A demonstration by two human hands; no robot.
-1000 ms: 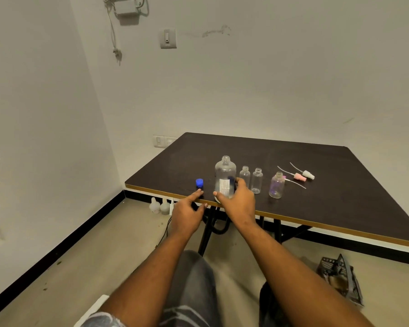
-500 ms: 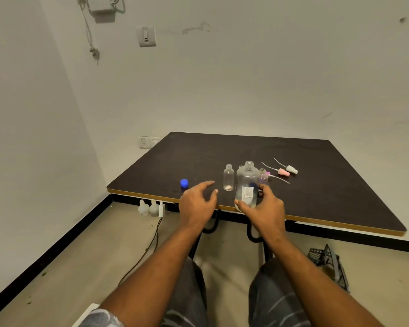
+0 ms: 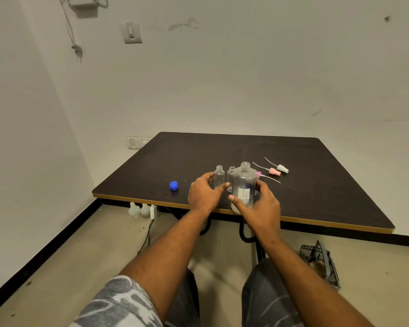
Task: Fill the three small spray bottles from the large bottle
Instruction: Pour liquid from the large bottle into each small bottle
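The large clear bottle (image 3: pixel 244 182), uncapped and with a white label, is upright near the front edge of the dark table (image 3: pixel 316 185), and my right hand (image 3: pixel 257 208) grips its lower body. My left hand (image 3: pixel 204 192) curls round the leftmost small clear bottle (image 3: pixel 219 174), finger on its left side and thumb at its base. A second small bottle (image 3: pixel 232 173) stands just behind, half hidden by the large bottle. The third small bottle is hidden. The blue cap (image 3: pixel 173 185) lies to the left. A pink spray head (image 3: pixel 274 171) and a white spray head (image 3: pixel 282 168) lie to the right.
On the floor under the table's left corner stand two white bottles (image 3: pixel 138 210) and a plug with a cable. A black wire rack (image 3: pixel 319 258) lies on the floor at the right. Black table legs (image 3: pixel 242 232) are close to my knees.
My right hand has carried the large bottle rightward, in front of the small bottles. My left hand has moved from beside the blue cap to the leftmost small bottle.
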